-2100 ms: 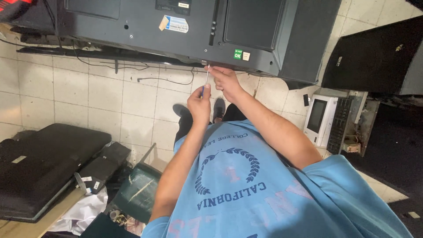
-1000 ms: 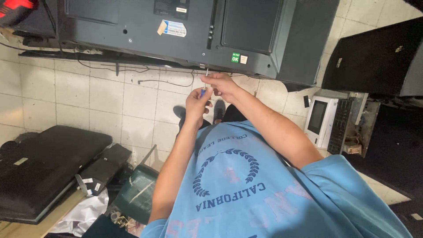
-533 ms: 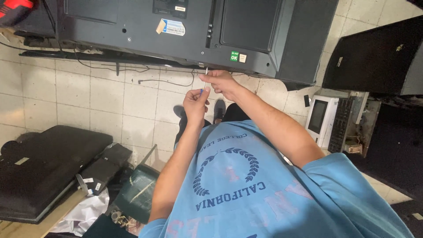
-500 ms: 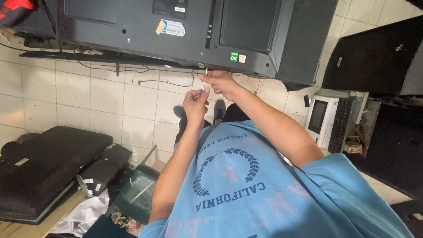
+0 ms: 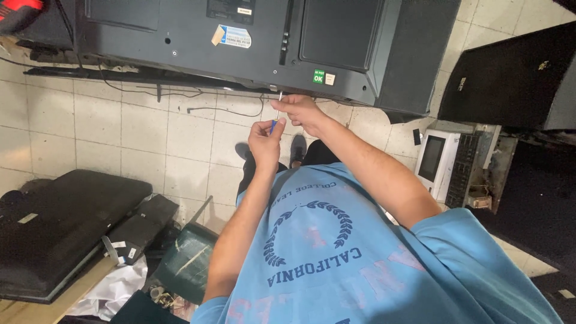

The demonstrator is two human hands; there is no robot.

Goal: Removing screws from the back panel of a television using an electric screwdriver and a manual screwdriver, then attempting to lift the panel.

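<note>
A large dark flat-panel television [image 5: 252, 42] lies back side up in front of me. I hold a thin screwdriver [image 5: 276, 112] with a blue handle, its tip set against the television's near edge. My left hand [image 5: 266, 141] grips the blue handle from below. My right hand [image 5: 302, 111] pinches the metal shaft close to the tip. Both forearms reach out over my light blue shirt.
Tiled floor [image 5: 150, 138] lies below the television, with loose black cables [image 5: 222, 111] on it. A black back cover [image 5: 57, 225] and a dark panel [image 5: 141, 228] rest at lower left. A white appliance [image 5: 447, 165] stands at right beside black panels [image 5: 513, 72].
Both hands stay at the television's near edge with the screwdriver. My left hand has shifted slightly on the handle; the view has drifted a little.
</note>
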